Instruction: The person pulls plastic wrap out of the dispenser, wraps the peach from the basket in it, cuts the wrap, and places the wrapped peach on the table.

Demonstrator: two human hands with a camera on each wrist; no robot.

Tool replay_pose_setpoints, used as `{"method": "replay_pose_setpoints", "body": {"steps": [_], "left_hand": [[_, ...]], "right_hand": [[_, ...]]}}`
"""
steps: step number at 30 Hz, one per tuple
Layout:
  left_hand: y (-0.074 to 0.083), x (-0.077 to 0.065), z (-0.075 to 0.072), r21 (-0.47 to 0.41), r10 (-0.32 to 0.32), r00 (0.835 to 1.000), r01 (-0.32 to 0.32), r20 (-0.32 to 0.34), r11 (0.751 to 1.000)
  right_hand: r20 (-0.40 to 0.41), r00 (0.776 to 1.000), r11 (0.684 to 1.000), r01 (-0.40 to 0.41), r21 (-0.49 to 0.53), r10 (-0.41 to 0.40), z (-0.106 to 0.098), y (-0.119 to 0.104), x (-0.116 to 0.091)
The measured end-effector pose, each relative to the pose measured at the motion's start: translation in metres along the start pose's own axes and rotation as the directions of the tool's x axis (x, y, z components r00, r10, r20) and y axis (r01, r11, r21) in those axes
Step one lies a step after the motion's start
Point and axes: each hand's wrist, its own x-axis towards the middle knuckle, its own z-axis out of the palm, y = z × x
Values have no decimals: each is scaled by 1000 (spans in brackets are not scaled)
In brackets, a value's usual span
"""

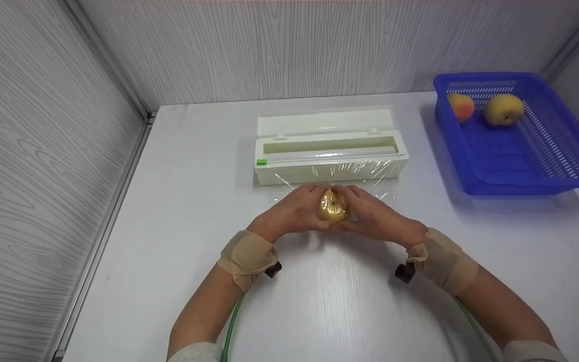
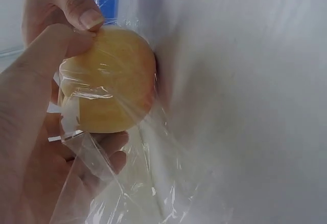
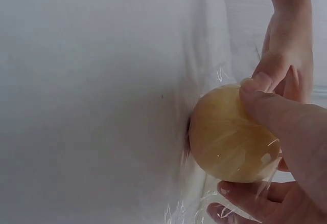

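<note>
Our left hand (image 1: 294, 210) and right hand (image 1: 377, 215) grip the fruit (image 1: 333, 205) between them; if we pull hard, the film (image 1: 377, 170), running from the box (image 1: 268, 176), could tear

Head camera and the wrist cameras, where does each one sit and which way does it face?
Head: on the person's head, facing forward and down at a yellow fruit, cling film box and blue basket; left hand, right hand and forearms show.
Left wrist: worn there, facing the fruit; left hand close, part of the right beyond.
Right wrist: worn there, facing the fruit from the other side; right hand close, left beyond.
Shared: both wrist views show the fruit, cling film and both hands.
</note>
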Motion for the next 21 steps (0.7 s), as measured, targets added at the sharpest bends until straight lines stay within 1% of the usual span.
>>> {"method": "replay_pose_setpoints", "body": {"steps": [3, 6, 8, 11, 12, 15, 17, 19, 21], "left_hand": [[-5, 1, -1, -101, -87, 996, 88, 20, 991], [-9, 2, -1, -164, -157, 987, 162, 39, 973], [-11, 2, 0, -211, -204, 978, 210, 48, 955], [-11, 3, 1, -273, -279, 958, 285, 59, 919], [-10, 3, 1, -280, -300, 952, 305, 59, 910], [-6, 4, 0, -273, -335, 941, 335, 46, 902], [-3, 5, 0, -248, -347, 938, 342, 28, 906], [0, 6, -1, -174, -347, 938, 339, -15, 924], [3, 6, -2, -59, -319, 944, 315, -88, 947]], "right_hand": [[52, 998, 999, -40, 30, 38, -5, 3, 5], [114, 990, 993, -86, 81, 77, -11, 9, 11], [167, 980, 985, -125, 120, 104, -16, 13, 15], [252, 958, 970, -184, 158, 140, -22, 20, 20], [276, 950, 966, -197, 165, 147, -23, 23, 22], [325, 934, 956, -219, 195, 147, -28, 30, 27], [346, 928, 951, -219, 216, 135, -29, 34, 30], [361, 925, 944, -219, 248, 120, -30, 38, 33], [364, 926, 941, -206, 269, 99, -30, 40, 35]]}}
